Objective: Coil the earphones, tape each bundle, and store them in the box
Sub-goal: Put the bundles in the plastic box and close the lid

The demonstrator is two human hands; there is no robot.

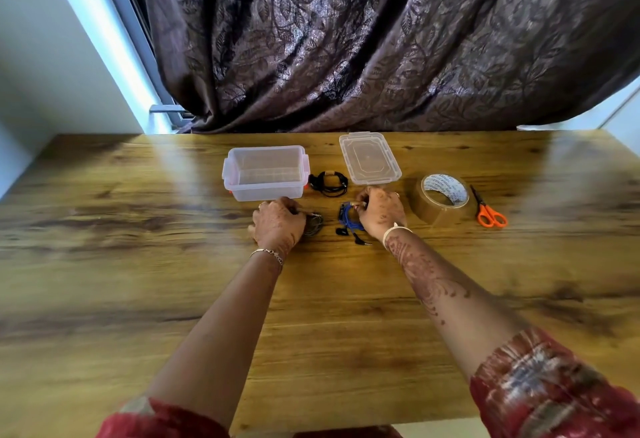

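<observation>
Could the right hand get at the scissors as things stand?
Probably not straight away: the right hand grips the blue earphones, and the tape roll stands between it and the scissors. It must let go and reach past the roll.

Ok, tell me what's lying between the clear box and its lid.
In the head view, a coiled black earphone bundle lies in the gap between the box and the lid, toward the near end of that gap.
</observation>
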